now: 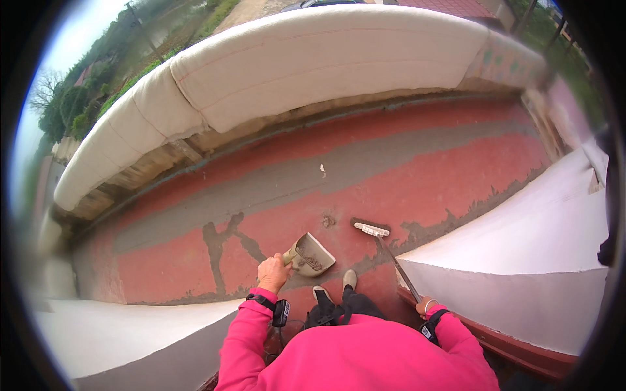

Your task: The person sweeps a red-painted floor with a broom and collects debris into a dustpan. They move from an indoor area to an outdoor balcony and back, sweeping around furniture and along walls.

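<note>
My left hand [274, 273] is closed around the handle of a dustpan [313, 259] with a pale rim, and dark debris lies in its pan. At the lower right, my right hand [425, 307] grips the pole of a push broom [372, 228]. The broom's white head with dark bristles rests on the red floor, to the right of the dustpan and apart from it. Between and beyond the two tools lies a small pile of dirt [328, 221]. A small white scrap [323, 170] lies farther off on a grey strip of the floor.
The red floor [440, 181] has grey cement patches. A low wall draped with pale quilts [323, 63] bounds the far side. White walls [513, 239] stand at the right and lower left, with a red ledge [518, 347] at the lower right. My shoes [349, 278] are just below the dustpan.
</note>
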### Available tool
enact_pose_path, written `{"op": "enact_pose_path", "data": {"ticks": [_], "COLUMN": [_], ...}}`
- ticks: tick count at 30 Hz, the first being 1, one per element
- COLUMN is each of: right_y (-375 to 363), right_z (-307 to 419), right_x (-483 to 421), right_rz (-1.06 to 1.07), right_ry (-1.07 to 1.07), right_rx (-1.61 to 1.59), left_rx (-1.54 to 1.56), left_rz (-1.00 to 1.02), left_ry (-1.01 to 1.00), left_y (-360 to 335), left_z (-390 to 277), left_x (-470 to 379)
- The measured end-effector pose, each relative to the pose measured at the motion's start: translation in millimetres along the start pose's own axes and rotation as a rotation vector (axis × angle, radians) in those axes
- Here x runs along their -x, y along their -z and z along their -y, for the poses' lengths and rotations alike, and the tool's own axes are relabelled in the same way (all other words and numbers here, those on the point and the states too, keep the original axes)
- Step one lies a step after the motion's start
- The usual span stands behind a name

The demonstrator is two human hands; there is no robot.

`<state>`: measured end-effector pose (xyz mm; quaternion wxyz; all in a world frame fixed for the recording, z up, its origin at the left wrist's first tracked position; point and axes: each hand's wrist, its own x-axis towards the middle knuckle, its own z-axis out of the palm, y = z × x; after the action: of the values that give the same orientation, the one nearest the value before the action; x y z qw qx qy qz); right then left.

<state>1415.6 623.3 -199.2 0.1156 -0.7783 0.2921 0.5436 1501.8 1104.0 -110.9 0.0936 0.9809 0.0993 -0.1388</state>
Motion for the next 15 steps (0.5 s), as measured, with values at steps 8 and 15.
{"op": "enact_pose_path", "data": {"ticks": [8,15], "right_y": [44,84], "right_z": [8,88], "right_x": [13,-5], "right_rz": [-0.113,-0.311], "right_ry": [0.185,0.361], "right_rx": [0.107,-0.001], "left_rx": [-0.072,-0.05], "left_rz": [-0.024,-0.079], "left_ry": [0.053,0.023], "left_y": [-6,-8], "left_z": [11,15], "left_x": [-3,3]}}
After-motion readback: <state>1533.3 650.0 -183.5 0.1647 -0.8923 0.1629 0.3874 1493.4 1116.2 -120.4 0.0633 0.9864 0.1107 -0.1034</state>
